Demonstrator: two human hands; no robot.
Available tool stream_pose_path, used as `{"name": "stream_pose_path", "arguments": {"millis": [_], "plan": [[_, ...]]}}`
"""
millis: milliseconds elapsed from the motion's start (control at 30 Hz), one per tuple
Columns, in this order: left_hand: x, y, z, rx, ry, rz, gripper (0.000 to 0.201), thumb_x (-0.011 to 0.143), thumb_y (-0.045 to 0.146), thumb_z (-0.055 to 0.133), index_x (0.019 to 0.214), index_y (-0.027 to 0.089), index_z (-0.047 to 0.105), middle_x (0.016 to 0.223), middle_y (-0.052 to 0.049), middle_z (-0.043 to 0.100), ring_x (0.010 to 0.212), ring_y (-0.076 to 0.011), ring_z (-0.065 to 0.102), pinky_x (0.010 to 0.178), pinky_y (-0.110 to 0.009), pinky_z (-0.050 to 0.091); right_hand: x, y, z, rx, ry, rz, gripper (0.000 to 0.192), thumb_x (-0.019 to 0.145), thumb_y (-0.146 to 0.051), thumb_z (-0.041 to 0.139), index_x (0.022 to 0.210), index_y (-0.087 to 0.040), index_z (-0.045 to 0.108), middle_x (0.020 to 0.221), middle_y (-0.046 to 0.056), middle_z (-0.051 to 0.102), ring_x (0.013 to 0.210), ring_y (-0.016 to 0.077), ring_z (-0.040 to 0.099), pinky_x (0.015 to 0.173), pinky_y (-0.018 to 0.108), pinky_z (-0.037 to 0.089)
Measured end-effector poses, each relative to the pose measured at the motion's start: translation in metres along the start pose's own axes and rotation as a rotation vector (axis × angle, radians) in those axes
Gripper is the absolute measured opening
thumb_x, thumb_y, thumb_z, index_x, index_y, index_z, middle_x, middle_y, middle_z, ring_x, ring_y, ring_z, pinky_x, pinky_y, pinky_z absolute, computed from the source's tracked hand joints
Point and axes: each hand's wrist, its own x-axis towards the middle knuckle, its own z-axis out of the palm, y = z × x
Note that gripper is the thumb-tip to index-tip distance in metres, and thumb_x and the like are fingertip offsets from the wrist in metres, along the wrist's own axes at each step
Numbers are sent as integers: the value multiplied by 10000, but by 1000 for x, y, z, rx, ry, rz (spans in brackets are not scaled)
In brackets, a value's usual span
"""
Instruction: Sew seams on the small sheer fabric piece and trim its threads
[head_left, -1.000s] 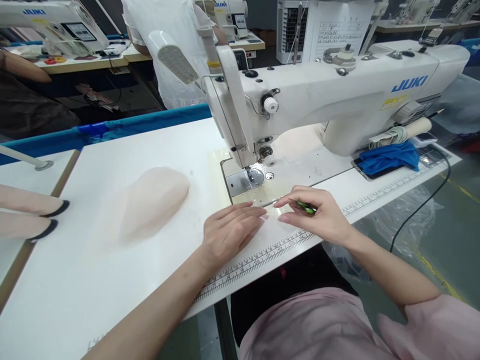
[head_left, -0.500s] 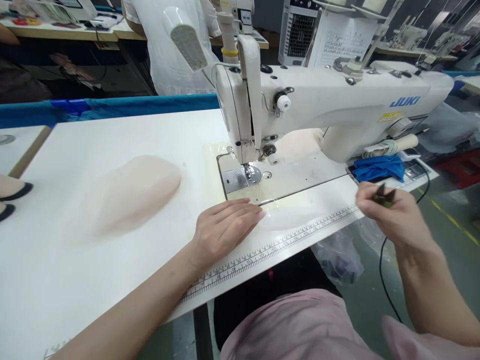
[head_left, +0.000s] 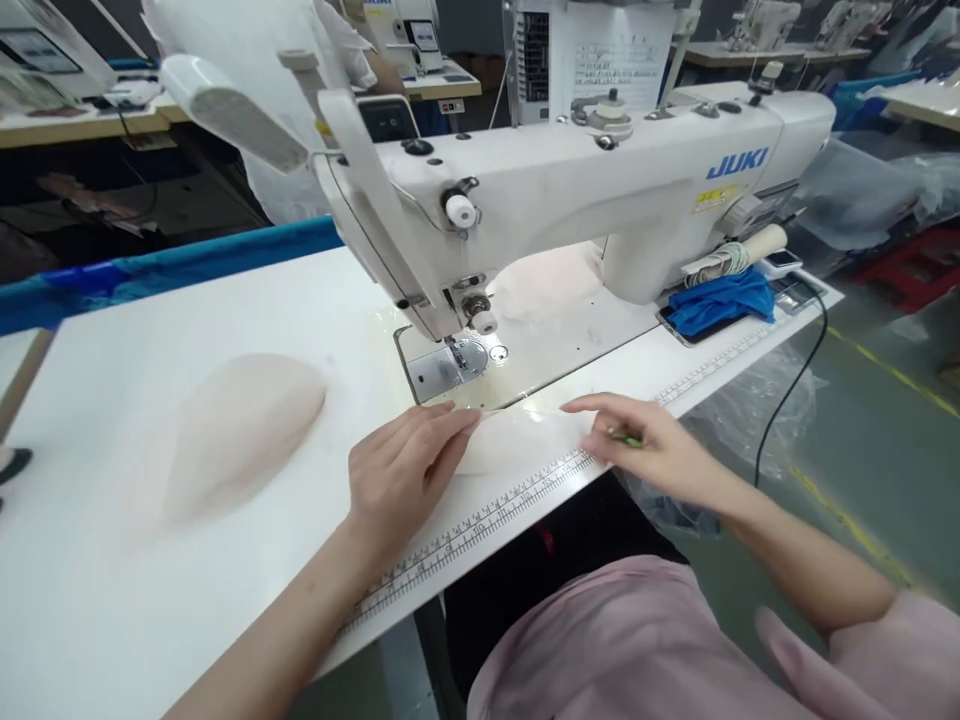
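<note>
A thin, pale piece of sheer fabric lies at the table's front edge, over part of the printed ruler. My left hand is closed, pinching its left end between thumb and fingers. At the right end, my right hand touches the fabric with its fingertips. Small thread snips with green on them are tucked in that hand, mostly hidden by the fingers. Just beyond my hands stands a white sewing machine, its presser foot above the metal needle plate.
A beige moulded cup piece rests on the table to the left. More pale fabric lies under the machine arm. Blue cloth covers part of a phone at right, beside a thread cone. A person in white is behind the table.
My right hand has come left from beyond the table edge to the fabric, the snips still in it. My left hand has lifted into a pinch. The camera view has shifted.
</note>
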Motion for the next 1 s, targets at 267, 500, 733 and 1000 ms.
{"name": "stream_pose_path", "arguments": {"millis": [267, 500, 733, 1000], "plan": [[31, 19, -28, 175, -16, 132, 180, 770, 51, 684, 910, 153, 636, 615, 1, 655, 607, -164, 654, 629, -281, 552, 11, -4, 42, 507, -150, -45, 573, 929, -326, 539, 1449, -253, 311, 1047, 72, 704, 562, 75, 482, 509, 236, 343], [28, 79, -39, 183, -194, 399, 59, 802, 134, 663, 855, 120, 685, 644, -1, 675, 543, -132, 580, 667, -339, 569, 31, -15, 52, 769, -59, 26, 467, 804, -329, 709, 1220, -214, 529, 860, -2, 674, 425, 14, 293, 404, 199, 217], [11, 72, -40, -190, -171, -118, 146, 891, 309, 575, 947, 176, 595, 745, -35, 668, 688, -167, 624, 627, -298, 544, 25, -15, 42, 645, -242, -134, 398, 827, -250, 678, 1179, -210, 497, 801, -4, 670, 718, 111, 595, 650, 237, 435], [25, 36, -17, -1117, -585, -882, 169, 843, 368, 627, 928, 223, 610, 897, -45, 671, 840, -203, 662, 696, -310, 560, 27, -17, 28, 534, -297, -228, 304, 853, -221, 652, 1107, -206, 485, 831, 2, 631, 550, 59, 432, 513, 211, 330]]}}
